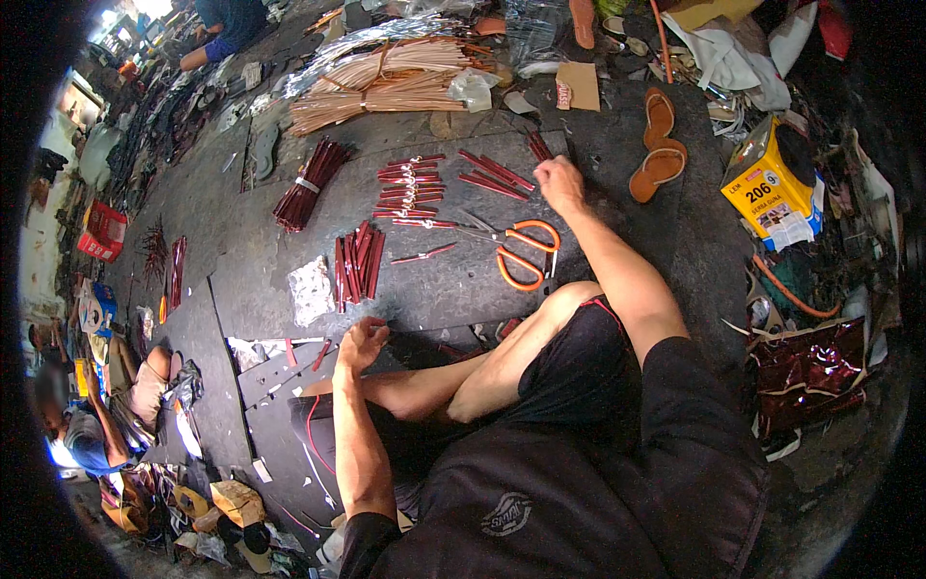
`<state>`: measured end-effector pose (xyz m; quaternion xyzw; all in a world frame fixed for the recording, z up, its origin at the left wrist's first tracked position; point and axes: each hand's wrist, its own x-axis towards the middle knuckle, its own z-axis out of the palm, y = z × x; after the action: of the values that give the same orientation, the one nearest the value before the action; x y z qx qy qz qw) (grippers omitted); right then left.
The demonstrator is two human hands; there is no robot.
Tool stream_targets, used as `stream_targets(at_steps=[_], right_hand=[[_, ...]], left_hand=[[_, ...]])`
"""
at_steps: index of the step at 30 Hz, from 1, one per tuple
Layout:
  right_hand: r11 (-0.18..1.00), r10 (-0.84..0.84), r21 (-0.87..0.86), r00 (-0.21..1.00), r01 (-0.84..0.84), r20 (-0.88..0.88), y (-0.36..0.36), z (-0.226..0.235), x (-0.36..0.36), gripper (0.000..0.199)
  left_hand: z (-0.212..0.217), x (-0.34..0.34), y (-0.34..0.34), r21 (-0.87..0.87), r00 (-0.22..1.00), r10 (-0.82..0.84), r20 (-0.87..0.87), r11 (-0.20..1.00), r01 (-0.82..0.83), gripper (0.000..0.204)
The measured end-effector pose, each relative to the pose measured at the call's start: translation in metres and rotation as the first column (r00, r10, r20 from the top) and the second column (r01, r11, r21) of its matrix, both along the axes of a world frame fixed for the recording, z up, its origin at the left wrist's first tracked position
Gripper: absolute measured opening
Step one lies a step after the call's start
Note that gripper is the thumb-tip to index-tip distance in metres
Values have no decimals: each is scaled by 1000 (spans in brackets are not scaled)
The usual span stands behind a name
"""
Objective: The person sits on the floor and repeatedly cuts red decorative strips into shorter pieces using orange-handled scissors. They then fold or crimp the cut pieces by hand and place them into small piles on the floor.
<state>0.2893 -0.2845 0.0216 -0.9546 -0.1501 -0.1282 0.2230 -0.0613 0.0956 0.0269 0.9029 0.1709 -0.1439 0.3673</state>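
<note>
Shirt (588, 482), right hand (559, 185) perhaps curled

Yellow box (772, 188): big black digits — smaller dark lettering above and below them
Red box (101, 228): pale lettering low on its side
Brown card (585, 85): 1 red-and-white worded label (563, 95)
Black shirt (603, 492): 1 grey lettered emblem (506, 514)

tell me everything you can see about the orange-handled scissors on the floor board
The scissors lie unheld on the dark board, partly open. Two large orange loop handles, smooth and plastic-looking, spread apart on the right; two slim, grey, metal-looking blades point left, their tips parted. The lower blade reaches toward the right end of a dark red strip; whether they touch is too small to tell.
</note>
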Motion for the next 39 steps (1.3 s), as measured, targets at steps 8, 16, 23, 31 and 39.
stream_targets(at_steps=[8,16,23,31,39], right_hand=[[999,-21,-31,997,19,-68,33,-14,-1,13],[953,137,298,955,-55,-263,58,-25,11,19],[992,120,72,965,-106,-233,70,-20,17,21],[995,89,68,982,-79,-164,67,-26,18,22],[998,-29,62,996,24,81,29,4,15,16]], left_hand=[[-20,-6,9,-84,996,87,-27,992,-89,35],[4,2,-1,17,994,59,-97,998,-58,37],[0,-1,1,-20,993,87,-75,996,-89,36],[3,0,0,-28,995,79,-53,996,-81,34],[13,-2,-5,17,997,78,-16,997,-77,33]])
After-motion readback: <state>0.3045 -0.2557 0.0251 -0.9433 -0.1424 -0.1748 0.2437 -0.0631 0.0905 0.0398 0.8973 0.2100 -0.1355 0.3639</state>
